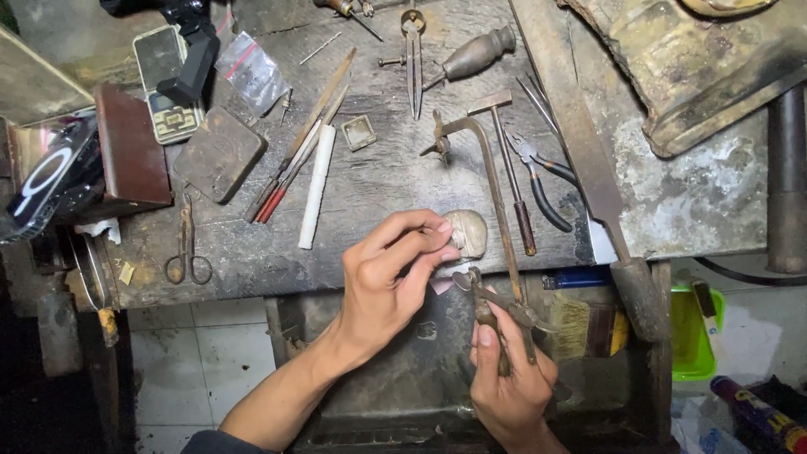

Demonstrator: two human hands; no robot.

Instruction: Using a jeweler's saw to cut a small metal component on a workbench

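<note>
My left hand [391, 282] hovers at the front edge of the worn wooden workbench [252, 244], fingertips pinched together on something small that I cannot make out, right beside a pale rounded lump [471, 231] on the bench edge. My right hand [508, 382] is lower, closed around the handles of small dark pliers [483, 307] whose jaws point up toward the left fingertips. A jeweller's saw frame [487, 181] lies just behind both hands.
On the bench lie a small hammer [508, 160], pliers [538, 181], a large file [584, 151], dividers [414, 59], a white stick [318, 185], scissors [187, 244], a pocket scale [166, 84]. A brush [584, 328] sits below; a green tub [693, 332] stands to the right.
</note>
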